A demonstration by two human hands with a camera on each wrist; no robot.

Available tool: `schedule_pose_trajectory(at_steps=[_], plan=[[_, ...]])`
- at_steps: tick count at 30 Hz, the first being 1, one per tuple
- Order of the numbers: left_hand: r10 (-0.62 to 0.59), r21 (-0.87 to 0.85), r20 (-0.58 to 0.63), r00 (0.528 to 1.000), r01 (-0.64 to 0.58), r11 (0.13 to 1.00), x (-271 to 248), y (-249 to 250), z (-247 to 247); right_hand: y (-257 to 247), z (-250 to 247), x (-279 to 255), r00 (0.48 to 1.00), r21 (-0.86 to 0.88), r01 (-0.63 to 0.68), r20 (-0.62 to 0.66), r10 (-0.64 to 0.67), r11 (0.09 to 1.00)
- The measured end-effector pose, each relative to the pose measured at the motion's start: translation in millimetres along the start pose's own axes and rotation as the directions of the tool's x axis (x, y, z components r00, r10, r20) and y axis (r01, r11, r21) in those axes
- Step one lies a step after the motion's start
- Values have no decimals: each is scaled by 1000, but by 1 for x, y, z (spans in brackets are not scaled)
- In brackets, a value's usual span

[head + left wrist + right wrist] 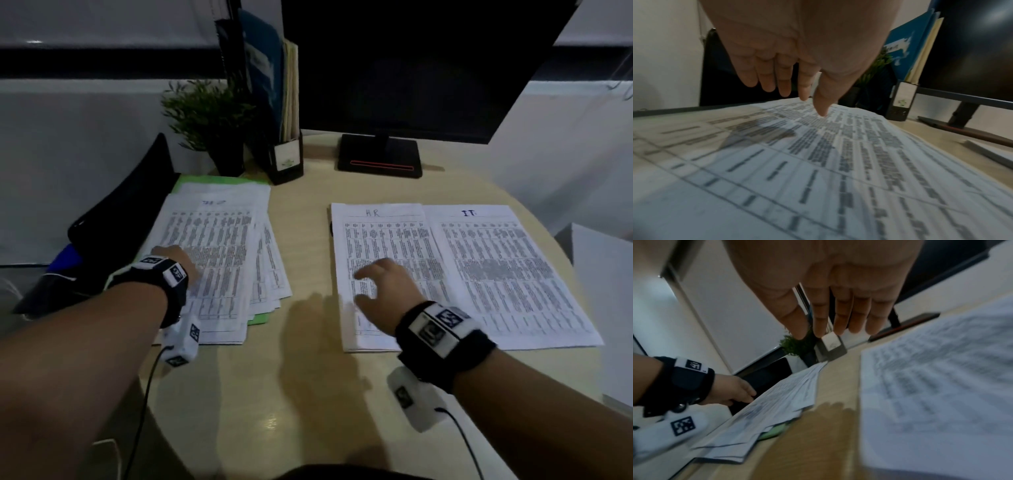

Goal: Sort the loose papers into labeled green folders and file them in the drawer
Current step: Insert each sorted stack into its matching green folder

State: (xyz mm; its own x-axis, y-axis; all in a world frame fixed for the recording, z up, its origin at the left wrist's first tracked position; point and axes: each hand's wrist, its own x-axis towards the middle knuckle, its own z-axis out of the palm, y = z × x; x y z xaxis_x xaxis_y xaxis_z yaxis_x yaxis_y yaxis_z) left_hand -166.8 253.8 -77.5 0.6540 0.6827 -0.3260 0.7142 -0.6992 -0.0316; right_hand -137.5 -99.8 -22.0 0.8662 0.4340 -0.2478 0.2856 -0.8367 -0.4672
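A fanned stack of loose printed papers (219,260) lies at the left of the table on a green folder (260,320), of which only the edges show. My left hand (178,260) is over the stack's left side with its fingers (785,84) straight. Its thumb tip is close to or touching the top sheet (838,162); I cannot tell which. To the right lie a sheet headed HR (373,236) and a sheet headed IT (507,267), side by side. My right hand (380,284) hovers over the HR sheet's left part, fingers (838,318) relaxed and holding nothing.
A dark monitor (411,68) on a black stand (380,156) is at the back of the beige table (308,394). A potted plant (209,116) and a file holder (286,157) with blue folders stand back left. A black chair back (120,212) is at the left.
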Motion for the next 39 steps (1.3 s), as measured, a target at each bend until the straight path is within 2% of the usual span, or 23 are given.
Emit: schedule_pose_trajectory(at_steps=[5,7,10,12,15,19,23,27,32,33,35,37,39], plan=[[-57,41,49,997,55,998,10,-44,-3,-75,41,48,969,85,-50,247,27,995],[-75,-47,47,996,77,996,23,-58,3,-94,53,64,953,68,-68,301,44,995],[-77,-255,53,996,89,963,44,-68,9,-109,63,87,964,66,-98,253,79,993],[-64,-312,84,994,87,946,50,-68,5,-114,64,102,972,75,-141,197,124,987],[-35,-269,132,991,69,961,57,-69,-1,-119,68,122,956,95,-214,225,189,972],[-1,-92,136,991,14,996,59,-66,-3,-124,82,141,933,172,-304,254,256,937],[92,-92,102,990,-83,992,56,-56,4,-125,87,156,918,274,-364,269,293,890],[123,-227,53,991,-108,968,48,-41,11,-112,84,158,903,201,-375,299,308,905],[69,-220,100,993,-46,974,49,-33,8,-88,77,143,853,50,-432,346,390,901],[64,-173,102,993,-46,984,49,-30,8,-86,76,138,856,19,-430,325,401,903],[47,-81,104,993,-39,996,44,-18,8,-85,77,132,895,-106,-364,235,379,925],[24,-65,124,992,-17,998,37,-4,7,-88,81,127,928,-188,-303,164,334,934],[0,-108,152,988,17,994,34,7,9,-93,81,125,929,-45,-329,162,332,943]])
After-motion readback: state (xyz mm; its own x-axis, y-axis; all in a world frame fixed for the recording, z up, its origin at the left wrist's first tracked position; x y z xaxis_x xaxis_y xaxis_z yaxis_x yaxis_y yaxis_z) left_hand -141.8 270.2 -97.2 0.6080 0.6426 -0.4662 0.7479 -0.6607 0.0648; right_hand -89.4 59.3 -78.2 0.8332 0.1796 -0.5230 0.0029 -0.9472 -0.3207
